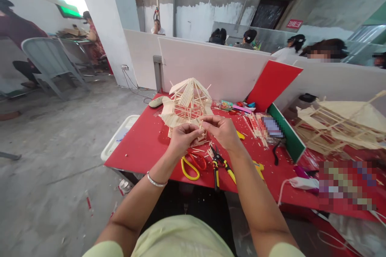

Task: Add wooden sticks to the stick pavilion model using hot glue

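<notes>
A pavilion-like model of thin wooden sticks [189,95], with a peaked roof and a lower ring of slanted stick panels, stands on the red table [141,144]. In front of it, my left hand [183,139] and my right hand [222,131] meet fingertip to fingertip. Both are closed in a pinch on what looks like a short wooden stick [201,124], mostly covered by the fingers. Below my hands lie red-and-yellow-handled scissors [190,168] and black-and-yellow pliers [216,168], with loose stick pieces [200,143] scattered close by.
Bundled sticks [256,126], a phone [272,127] and a yellow tool [259,168] lie to the right. A green board [286,134] divides off another stick model [337,124]. A white partition [208,62] stands behind; several people sit beyond it.
</notes>
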Tool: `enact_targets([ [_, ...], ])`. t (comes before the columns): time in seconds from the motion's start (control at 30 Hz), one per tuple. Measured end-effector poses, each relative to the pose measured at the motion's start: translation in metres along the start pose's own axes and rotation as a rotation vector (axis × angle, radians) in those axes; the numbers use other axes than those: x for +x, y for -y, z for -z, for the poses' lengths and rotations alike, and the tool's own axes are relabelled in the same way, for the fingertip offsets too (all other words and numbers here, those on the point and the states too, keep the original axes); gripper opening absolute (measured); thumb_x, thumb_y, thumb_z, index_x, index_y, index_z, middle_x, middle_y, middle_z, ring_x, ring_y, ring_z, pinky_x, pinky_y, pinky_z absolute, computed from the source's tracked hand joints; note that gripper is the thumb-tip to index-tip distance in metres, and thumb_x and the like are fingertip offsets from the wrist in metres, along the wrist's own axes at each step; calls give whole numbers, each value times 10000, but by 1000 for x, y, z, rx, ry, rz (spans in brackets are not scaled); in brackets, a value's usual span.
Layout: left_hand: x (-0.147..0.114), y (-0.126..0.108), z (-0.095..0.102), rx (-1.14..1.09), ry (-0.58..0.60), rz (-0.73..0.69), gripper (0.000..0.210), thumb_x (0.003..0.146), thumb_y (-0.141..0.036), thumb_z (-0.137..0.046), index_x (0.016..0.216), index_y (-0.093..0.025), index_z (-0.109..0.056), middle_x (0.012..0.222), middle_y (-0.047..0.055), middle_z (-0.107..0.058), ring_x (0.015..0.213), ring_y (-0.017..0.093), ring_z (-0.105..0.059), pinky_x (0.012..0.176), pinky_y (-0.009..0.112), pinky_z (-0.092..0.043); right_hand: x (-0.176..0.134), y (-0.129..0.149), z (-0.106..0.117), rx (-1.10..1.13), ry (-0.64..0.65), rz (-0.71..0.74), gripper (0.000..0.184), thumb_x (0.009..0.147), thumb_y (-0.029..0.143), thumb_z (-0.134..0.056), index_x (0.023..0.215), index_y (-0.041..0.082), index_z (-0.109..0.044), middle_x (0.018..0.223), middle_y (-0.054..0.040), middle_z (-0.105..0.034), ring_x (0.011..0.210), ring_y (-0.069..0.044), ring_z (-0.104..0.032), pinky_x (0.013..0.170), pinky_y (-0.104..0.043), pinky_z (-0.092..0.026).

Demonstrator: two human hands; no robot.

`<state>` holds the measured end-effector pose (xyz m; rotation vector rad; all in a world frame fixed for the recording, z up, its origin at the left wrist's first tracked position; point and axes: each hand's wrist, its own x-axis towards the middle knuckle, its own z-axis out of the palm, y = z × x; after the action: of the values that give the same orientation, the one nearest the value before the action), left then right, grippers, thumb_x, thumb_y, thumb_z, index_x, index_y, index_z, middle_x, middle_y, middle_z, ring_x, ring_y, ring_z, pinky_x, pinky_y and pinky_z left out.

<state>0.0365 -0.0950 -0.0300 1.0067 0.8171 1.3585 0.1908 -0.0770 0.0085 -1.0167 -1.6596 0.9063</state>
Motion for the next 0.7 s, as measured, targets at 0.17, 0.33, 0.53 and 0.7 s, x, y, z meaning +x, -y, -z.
enact_targets([
  [0.17, -5, -6, 4, -19, 59, 52, 293, 672, -385, -829, 769, -132, -717, 567, 22, -654, 421, 80, -545, 368, 169, -357, 2, -4, -2, 56, -10, -12, 252, 767, 388, -735, 958, 224, -749, 910, -17, -747, 837, -153, -669, 782, -292, -526],
  [0.33, -9, 4, 6, 68, 55, 32, 292, 742, -399, -777, 869, -138, -748, 555, 19, -641, 415, 81, -524, 373, 180, -352, -4, -13, -4, 53, -30, -39, 234, 750, 388, -753, 924, 232, -751, 858, -8, -739, 767, -142, -665, 730, -284, -530],
  [0.53, -20, 29, 5, 197, 1, -172, 188, 746, -333, -774, 835, -168, -768, 716, 34, -680, 530, 86, -560, 483, 202, -441, -36, -16, -8, -85, -4, 8, 201, 827, 393, -685, 936, 240, -756, 950, -27, -710, 926, -165, -650, 792, -280, -515],
  [0.7, -39, 51, 4, 64, 25, 77, 239, 727, -358, -777, 813, -147, -704, 523, -13, -610, 401, 78, -502, 399, 192, -385, -100, -48, -1, -318, -73, -101, 360, 923, 471, -534, 1184, 261, -667, 1105, -54, -669, 969, -168, -628, 800, -285, -503],
])
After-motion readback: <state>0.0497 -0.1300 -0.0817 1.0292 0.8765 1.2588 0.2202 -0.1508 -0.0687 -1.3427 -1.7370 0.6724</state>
